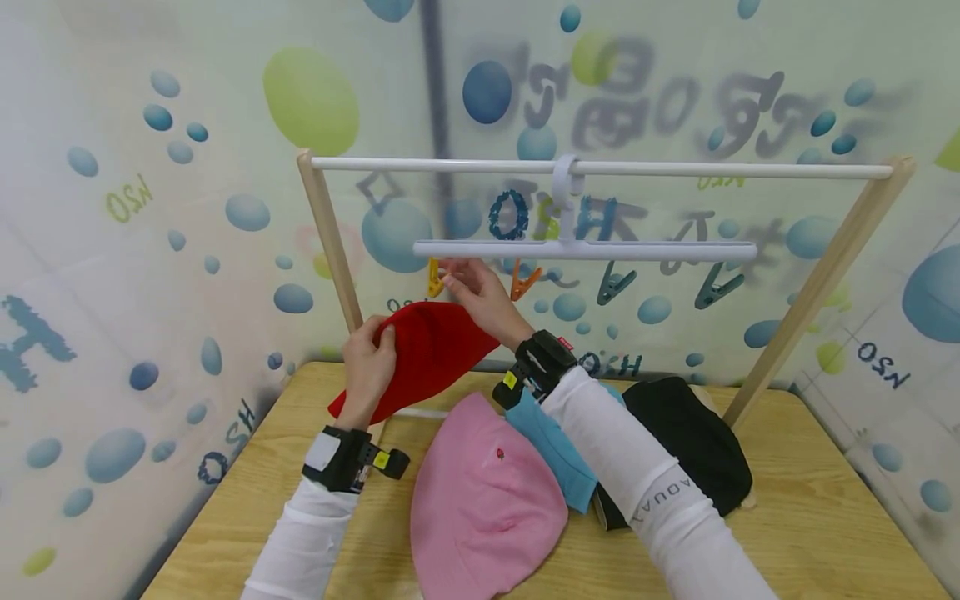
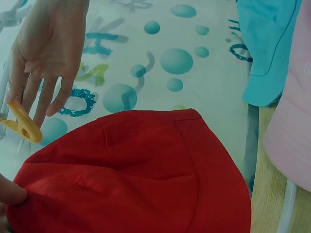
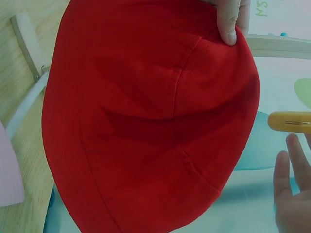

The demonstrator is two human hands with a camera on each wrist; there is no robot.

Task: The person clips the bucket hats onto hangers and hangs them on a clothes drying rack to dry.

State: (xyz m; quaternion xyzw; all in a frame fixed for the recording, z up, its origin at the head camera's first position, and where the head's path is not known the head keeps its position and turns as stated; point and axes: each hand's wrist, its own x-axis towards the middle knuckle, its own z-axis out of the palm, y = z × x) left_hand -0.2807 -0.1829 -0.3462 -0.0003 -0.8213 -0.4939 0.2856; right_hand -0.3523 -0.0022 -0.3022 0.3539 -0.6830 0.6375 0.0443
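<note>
My left hand [image 1: 367, 367] grips the edge of a red hat [image 1: 431, 346] and holds it raised, crown upward, below the left end of a white hanger bar [image 1: 637, 250]. In the left wrist view the hat fills the lower part, with a thumb on its left edge. My right hand [image 1: 487, 300] is just above the hat and pinches a yellow clip [image 1: 435, 279] under the bar. Its other fingers are spread in the left wrist view; the thumb is hidden there. The hat and clip are apart in the right wrist view [image 3: 291, 122].
An orange clip [image 1: 523, 280] and two dark green clips [image 1: 615, 283] hang along the bar. The hanger hooks on a white rail [image 1: 712, 169] between wooden posts. A pink hat [image 1: 487, 500], a blue hat [image 1: 558, 450] and a black hat [image 1: 686, 442] lie on the wooden table [image 1: 810, 517].
</note>
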